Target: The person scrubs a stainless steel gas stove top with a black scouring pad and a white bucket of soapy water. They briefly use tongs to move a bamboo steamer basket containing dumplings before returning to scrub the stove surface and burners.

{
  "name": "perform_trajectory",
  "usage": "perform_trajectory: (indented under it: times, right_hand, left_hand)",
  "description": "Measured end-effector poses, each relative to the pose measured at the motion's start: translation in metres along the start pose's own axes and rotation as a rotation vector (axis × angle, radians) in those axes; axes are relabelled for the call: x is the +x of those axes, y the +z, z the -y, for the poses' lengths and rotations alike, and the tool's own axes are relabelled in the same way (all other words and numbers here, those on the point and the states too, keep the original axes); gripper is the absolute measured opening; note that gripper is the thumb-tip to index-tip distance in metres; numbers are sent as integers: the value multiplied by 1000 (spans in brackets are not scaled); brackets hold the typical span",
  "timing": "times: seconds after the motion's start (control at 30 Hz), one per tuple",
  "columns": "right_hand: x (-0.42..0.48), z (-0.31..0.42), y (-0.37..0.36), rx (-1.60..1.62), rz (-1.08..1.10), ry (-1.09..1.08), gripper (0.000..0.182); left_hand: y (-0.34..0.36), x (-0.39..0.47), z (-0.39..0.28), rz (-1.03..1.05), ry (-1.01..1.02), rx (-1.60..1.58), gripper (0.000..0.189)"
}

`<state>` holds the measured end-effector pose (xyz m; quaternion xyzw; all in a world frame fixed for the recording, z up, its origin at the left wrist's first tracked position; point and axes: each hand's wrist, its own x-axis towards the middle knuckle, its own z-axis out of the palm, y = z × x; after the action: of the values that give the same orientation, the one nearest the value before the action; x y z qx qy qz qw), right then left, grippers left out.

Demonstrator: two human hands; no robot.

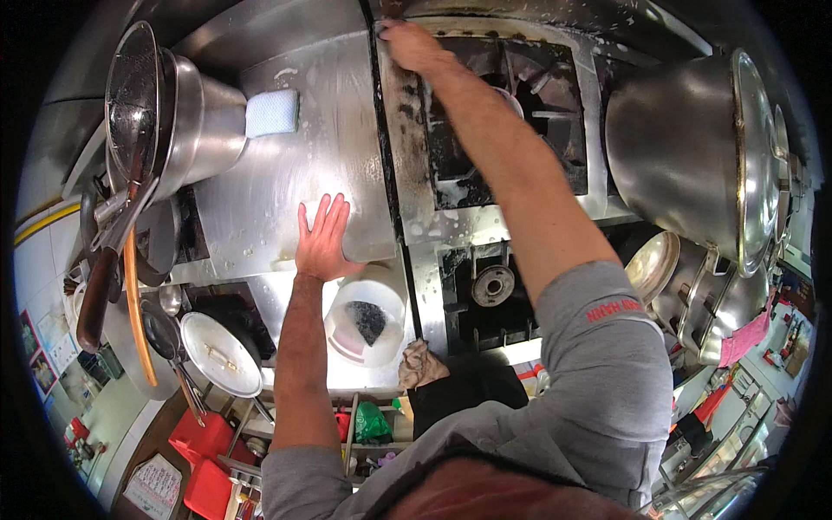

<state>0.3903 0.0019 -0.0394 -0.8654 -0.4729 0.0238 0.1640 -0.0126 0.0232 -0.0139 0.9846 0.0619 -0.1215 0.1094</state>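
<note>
My left hand (323, 242) lies palm down with fingers spread on the wet steel worktop (331, 143). It holds nothing. Far ahead, my right hand (413, 47) reaches the back left corner of the gas burner section (406, 149), beside the dark seam (385, 130) between the two steel surfaces. Its fingers are curled, and whether they grip something is hidden. Suds and grime mark the steel around the burner grate (546, 114), which my right forearm partly covers. A pale blue sponge (272, 113) rests on the worktop against a steel pot (211, 123).
A white bucket (364, 348) with a dark scouring pad (367, 322) stands near my left wrist. A crumpled rag (421, 365) lies at the front edge. On the right is a large lidded stockpot (676, 149); on the left, a strainer (132, 97) and a pan lid (221, 354).
</note>
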Motion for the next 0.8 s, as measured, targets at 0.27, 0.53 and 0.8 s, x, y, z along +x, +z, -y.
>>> perform_trajectory:
  times: [0.27, 0.53, 0.8]
  right_hand:
    - [-244, 126, 22, 162, 21, 9, 49]
    - [-48, 39, 0, -10, 37, 62, 37]
    - [-278, 138, 17, 207, 107, 2, 54]
  left_hand:
    - [-6, -8, 3, 19, -27, -39, 123]
    - [-9, 10, -4, 10, 35, -32, 118]
    - [-11, -9, 7, 56, -33, -58, 112]
